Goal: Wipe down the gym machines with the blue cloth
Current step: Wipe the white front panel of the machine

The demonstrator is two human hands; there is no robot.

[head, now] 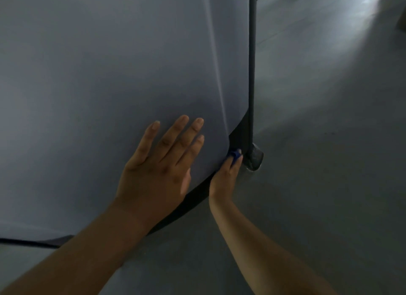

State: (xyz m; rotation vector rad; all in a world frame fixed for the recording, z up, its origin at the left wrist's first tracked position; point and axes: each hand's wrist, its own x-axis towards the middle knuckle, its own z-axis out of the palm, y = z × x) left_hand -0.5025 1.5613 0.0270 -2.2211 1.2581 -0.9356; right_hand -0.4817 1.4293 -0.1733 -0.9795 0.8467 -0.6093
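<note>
A large smooth grey panel of the gym machine (109,86) fills the left and middle of the head view, with a dark lower rim (197,196) curving under it. My left hand (162,163) lies flat on the panel, fingers spread, holding nothing. My right hand (226,176) reaches under the panel's right edge and grips the blue cloth (234,154), of which only a small bunched part shows between the fingertips. The cloth presses against the dark rim beside a thin pole.
A dark upright pole (252,64) runs down just right of the panel and ends in a rounded foot (254,157) on the grey floor (329,185). Light falls on the floor at the upper right. A dark strip (26,242) lies at the lower left.
</note>
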